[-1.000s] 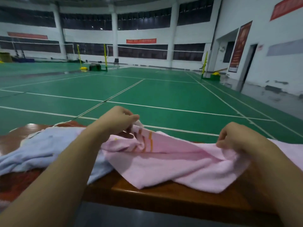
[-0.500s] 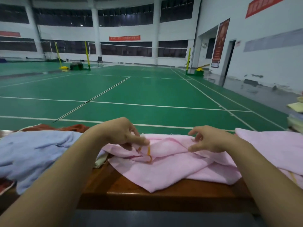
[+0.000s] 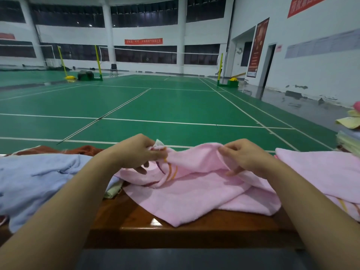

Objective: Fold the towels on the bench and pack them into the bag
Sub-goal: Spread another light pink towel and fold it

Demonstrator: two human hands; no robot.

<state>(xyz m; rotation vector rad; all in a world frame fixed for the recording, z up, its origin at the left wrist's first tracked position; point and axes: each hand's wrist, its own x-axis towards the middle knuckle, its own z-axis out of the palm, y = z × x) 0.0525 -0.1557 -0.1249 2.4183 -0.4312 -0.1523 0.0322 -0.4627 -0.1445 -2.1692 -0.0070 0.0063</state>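
Head view: pink towel [image 3: 194, 193] rumpled on bench [image 3: 136, 221], front corner draped to the near edge. Left hand [image 3: 136, 151] pinching the towel's far left corner, with white label, between thumb and fingers. Right hand [image 3: 245, 154] pinching the raised far edge, fingers curled round the cloth. Blue towel [image 3: 39, 178] at left, touching the pink one. Second pink towel [image 3: 319, 168] at right. Folded stack [image 3: 348, 133] at far right edge.
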